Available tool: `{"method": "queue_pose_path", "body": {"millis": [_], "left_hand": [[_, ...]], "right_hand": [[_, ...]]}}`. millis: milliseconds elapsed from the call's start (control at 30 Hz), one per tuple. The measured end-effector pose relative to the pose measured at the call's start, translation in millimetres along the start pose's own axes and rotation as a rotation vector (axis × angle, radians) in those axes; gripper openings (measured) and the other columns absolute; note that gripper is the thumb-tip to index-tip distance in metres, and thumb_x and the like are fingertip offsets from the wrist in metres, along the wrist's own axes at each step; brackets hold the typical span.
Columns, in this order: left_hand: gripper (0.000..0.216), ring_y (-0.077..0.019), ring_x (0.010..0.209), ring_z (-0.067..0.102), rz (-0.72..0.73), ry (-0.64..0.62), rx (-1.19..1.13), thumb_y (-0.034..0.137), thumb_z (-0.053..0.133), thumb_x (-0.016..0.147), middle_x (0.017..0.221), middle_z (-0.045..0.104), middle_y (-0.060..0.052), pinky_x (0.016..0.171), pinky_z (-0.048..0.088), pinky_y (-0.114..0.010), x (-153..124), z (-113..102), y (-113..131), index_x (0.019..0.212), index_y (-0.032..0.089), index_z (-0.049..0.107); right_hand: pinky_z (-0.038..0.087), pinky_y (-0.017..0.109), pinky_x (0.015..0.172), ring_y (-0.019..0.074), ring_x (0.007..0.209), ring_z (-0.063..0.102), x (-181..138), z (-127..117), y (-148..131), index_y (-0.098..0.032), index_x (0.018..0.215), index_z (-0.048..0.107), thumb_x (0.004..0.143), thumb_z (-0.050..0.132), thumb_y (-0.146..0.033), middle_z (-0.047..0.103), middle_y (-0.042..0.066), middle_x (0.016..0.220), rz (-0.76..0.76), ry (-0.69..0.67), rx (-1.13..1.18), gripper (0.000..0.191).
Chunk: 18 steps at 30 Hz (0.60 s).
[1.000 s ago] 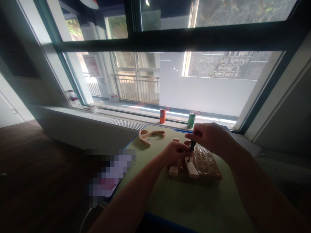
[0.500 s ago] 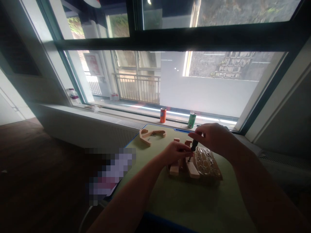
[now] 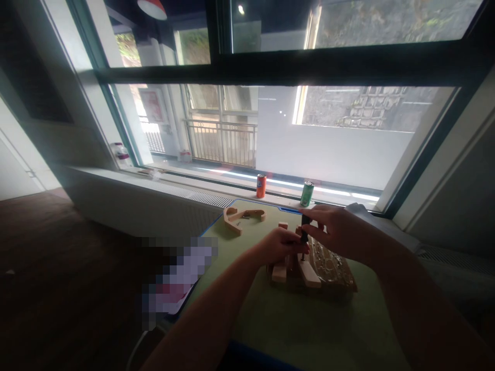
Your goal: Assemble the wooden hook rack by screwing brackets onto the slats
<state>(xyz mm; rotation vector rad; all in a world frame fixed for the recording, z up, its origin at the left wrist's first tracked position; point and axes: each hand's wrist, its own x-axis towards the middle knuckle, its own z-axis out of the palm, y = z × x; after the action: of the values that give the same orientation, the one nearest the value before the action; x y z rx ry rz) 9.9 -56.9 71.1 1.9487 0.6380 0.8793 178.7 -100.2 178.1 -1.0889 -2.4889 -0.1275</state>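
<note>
As the right hand (image 3: 340, 229) holds a screwdriver (image 3: 305, 225), the left hand (image 3: 276, 245) pinches it lower, partly hiding a wooden bar (image 3: 310, 274). A green can (image 3: 307, 195) stands far beyond.

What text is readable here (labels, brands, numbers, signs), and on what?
None reads with certainty.
Orange can: blue mark, too small to read.
Green can: markings too small.
Bottle at the window's left: label blurred.
Red-and-white panel beyond the glass: blurred.
Screwdriver, wooden piece under its tip: no lettering visible.
</note>
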Motion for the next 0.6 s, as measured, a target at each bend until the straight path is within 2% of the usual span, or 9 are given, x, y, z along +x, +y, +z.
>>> {"method": "queue_pose_path", "body": {"millis": [67,167,300,400,433,500,600], "left_hand": [[0.03,-0.0152,0.082,0.056,0.001,-0.035,-0.016,0.035,0.061,0.072,0.081,0.065,-0.007,0.073,0.044,-0.024,-1.2,-2.1,2.3,0.088,0.011,0.068],[0.034,-0.0154,0.082,0.056,-0.032,-0.048,-0.023,0.036,0.061,0.071,0.083,0.064,-0.007,0.071,0.044,-0.024,-2.6,-2.4,6.2,0.093,0.01,0.067],[0.034,-0.0108,0.065,0.052,-0.037,0.037,0.06,0.041,0.066,0.065,0.068,0.06,-0.002,0.057,0.041,-0.02,-2.0,-0.1,6.4,0.08,0.01,0.068],[0.03,-0.0106,0.064,0.052,-0.006,0.039,0.081,0.04,0.064,0.067,0.065,0.061,-0.002,0.058,0.041,-0.02,-0.7,1.1,3.7,0.076,0.011,0.068],[0.029,-0.0116,0.068,0.054,-0.008,0.018,0.062,0.039,0.063,0.068,0.068,0.063,-0.002,0.062,0.042,-0.021,-0.5,1.3,2.9,0.079,0.012,0.069],[0.028,-0.0141,0.076,0.058,-0.032,-0.02,-0.006,0.037,0.06,0.072,0.079,0.066,-0.005,0.069,0.045,-0.023,-0.4,1.5,2.2,0.086,0.013,0.069],[0.03,-0.0164,0.084,0.059,-0.06,-0.063,-0.073,0.036,0.057,0.075,0.088,0.067,-0.007,0.076,0.045,-0.025,-1.5,1.4,3.2,0.092,0.013,0.068]], "right_hand": [[0.037,0.021,0.058,0.0107,0.066,0.053,-0.4,-0.5,-0.3,-0.02,0.091,0.062,0.081,0.047,-0.025,0.062,0.003,0.081,-0.014,0.006,0.049,0.019],[0.037,0.021,0.056,0.01,0.061,0.052,1.9,0.9,1.5,-0.019,0.092,0.063,0.08,0.048,-0.024,0.062,0.002,0.076,0.002,-0.002,0.067,0.02],[0.031,0.022,0.048,0.0092,0.05,0.046,4.9,5.0,4.9,-0.017,0.075,0.063,0.08,0.048,-0.04,0.058,0.0,0.06,0.082,-0.001,-0.03,0.028],[0.026,0.023,0.045,0.0092,0.044,0.043,5.6,8.1,8.0,-0.017,0.061,0.061,0.079,0.044,-0.053,0.054,0.001,0.051,0.125,0.011,-0.141,0.044],[0.026,0.023,0.045,0.0096,0.045,0.043,5.6,8.6,8.7,-0.017,0.062,0.062,0.078,0.044,-0.054,0.055,0.001,0.051,0.137,0.027,-0.156,0.044],[0.03,0.023,0.047,0.0111,0.05,0.049,5.1,7.8,9.3,-0.018,0.078,0.066,0.077,0.049,-0.051,0.06,0.002,0.06,0.13,0.066,-0.127,0.038],[0.037,0.022,0.055,0.0118,0.063,0.055,3.1,1.9,8.6,-0.021,0.101,0.063,0.079,0.051,-0.039,0.066,0.003,0.08,0.029,0.049,0.0,0.03]]}}
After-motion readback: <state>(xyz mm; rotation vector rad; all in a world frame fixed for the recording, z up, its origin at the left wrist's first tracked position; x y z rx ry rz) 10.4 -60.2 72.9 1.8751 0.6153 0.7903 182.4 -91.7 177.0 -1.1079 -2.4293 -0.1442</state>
